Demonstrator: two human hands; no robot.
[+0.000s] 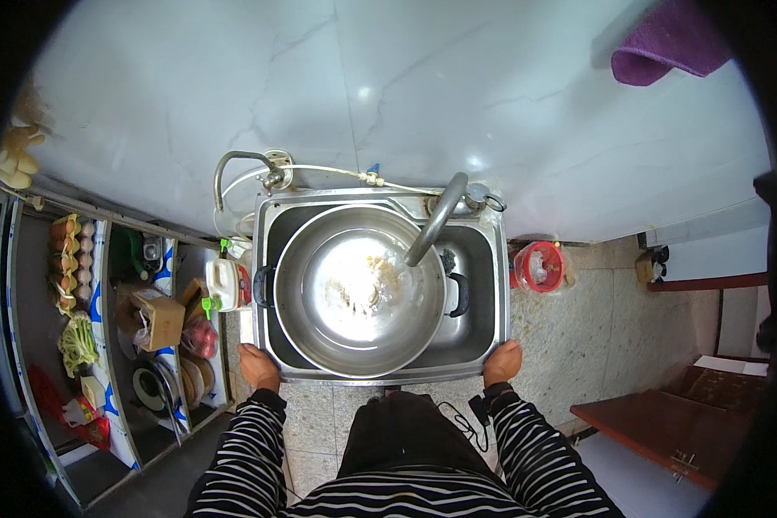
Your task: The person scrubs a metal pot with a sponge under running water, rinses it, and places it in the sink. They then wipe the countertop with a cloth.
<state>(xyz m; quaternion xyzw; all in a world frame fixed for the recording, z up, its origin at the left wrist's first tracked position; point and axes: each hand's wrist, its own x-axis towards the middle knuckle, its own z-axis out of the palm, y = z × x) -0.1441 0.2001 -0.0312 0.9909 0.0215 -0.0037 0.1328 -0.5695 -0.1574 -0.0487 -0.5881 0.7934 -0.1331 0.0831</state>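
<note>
A stainless-steel sink (485,304) stands in front of me against the wall. My left hand (259,368) grips its near left corner, with the fingers partly hidden around the edge. At the near right corner, my right hand (503,362) holds the rim in the same way. A wide steel pot (362,362) with two black side handles takes up the left and middle of the sink. Shallow clear liquid and some brownish bits lie on its glaring bottom. The curved metal faucet (450,201) reaches over the pot's right side; whether water runs is unclear. A dark scouring pad (448,260) lies behind the right handle.
A second tap (246,155) and a white hose (324,169) are on the tiled wall. Shelves (107,337) with eggs, vegetables, a box and plates stand left, near a white jug (223,285). At right are a red bucket (544,249) and a brown wooden panel (647,427).
</note>
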